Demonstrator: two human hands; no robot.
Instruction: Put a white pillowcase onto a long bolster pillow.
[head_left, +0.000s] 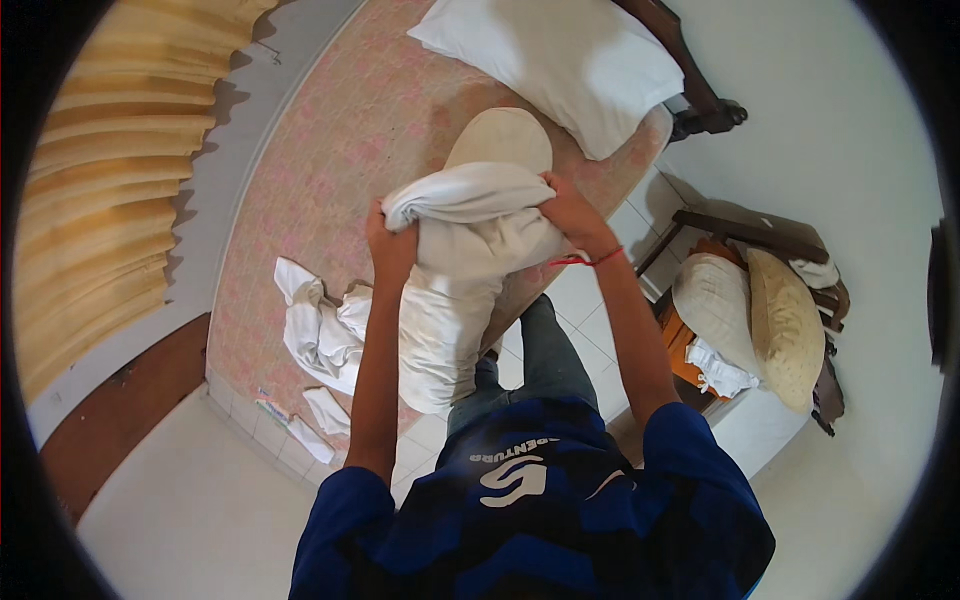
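Note:
A long cream bolster pillow (504, 136) lies on the patterned mattress (337, 142), its rounded far end bare. Around its middle sits a white fabric cover (480, 196), its edge bunched into a thick fold. My left hand (393, 244) grips this fold at its left side. At the right side my right hand (574, 214), with a red string on the wrist, pinches the same fold. Towards my body the cover lies wrinkled along the bolster. Crumpled white cloth (319, 326) rests on the mattress left of my left forearm.
A white pillow (555, 56) lies at the mattress's far end by the dark wooden headboard (686, 67). To the right, a wooden chair (750, 232) holds cushions (786, 330) and cloth. Yellow curtains (135, 150) hang at left. Small white items (328, 411) lie near the mattress's lower edge.

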